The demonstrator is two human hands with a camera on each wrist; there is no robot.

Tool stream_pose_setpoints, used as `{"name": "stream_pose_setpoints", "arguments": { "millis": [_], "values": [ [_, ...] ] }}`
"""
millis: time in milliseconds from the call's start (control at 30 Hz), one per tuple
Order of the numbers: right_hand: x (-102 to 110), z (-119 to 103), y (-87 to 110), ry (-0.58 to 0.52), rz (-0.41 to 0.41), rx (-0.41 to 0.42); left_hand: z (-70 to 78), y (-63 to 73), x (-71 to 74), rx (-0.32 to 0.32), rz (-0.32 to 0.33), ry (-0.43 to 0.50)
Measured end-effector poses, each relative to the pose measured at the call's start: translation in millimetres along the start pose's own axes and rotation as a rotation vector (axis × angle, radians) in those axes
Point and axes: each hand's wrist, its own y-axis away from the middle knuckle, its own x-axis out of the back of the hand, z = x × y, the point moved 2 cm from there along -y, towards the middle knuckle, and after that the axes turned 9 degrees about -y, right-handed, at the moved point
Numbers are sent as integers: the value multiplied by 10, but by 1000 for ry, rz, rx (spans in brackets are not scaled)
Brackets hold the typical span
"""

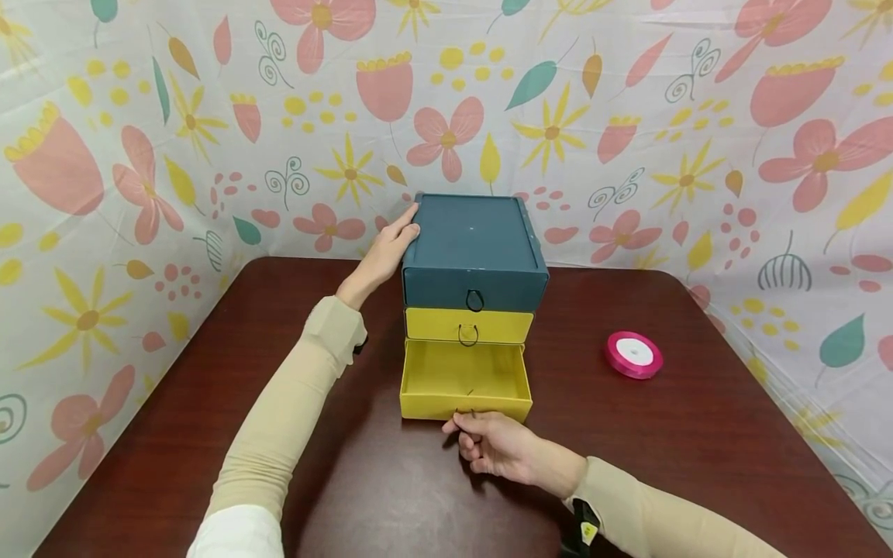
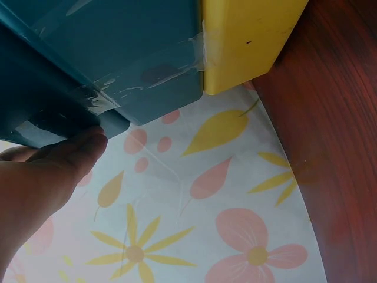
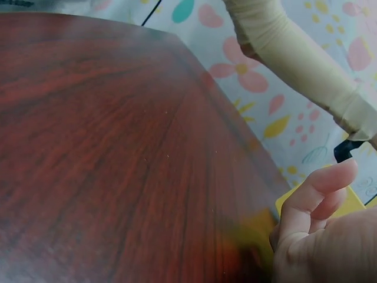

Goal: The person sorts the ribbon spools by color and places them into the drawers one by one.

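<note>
Yellow rectangular drawer, jutting from base of boxy blue-and-yellow cabinet on red-brown wood-grained table; pinched at thin black loop by right hand, with left hand extended against cabinet's blue side.

No word, brand or number can be read, the one label in sight being a small yellow sticker, at five o'clock in the head view, on the black wrist device by the right sleeve's cuff, its dark marks too small to make out.
</note>
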Motion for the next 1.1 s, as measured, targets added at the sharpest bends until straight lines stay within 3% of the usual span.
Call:
{"name": "stream_pose_setpoints", "arguments": {
  "millis": [133,400,533,633,767,867,933,1100],
  "values": [
    [-8,17,26,-1,-4,1,-14,-15,1,1,1,7],
    [-42,39,80,0,-24,-23,-318,-191,-42,3,21,8],
    [-119,39,213,61,-43,-58,-354,-198,-55,3,31,-13],
    [-172,-65,363,133,-98,-13,-351,-195,-53,-7,38,-15],
    [-106,-413,579,201,-182,205,-342,-190,-52,-13,44,-7],
    [86,-746,728,262,-135,428,-340,-194,-55,-6,37,-8],
    [270,-954,807,311,-38,565,-334,-196,-53,5,28,-9],
    [797,-1345,910,543,358,815,-209,-130,-23,30,3,1]
  ]
}}
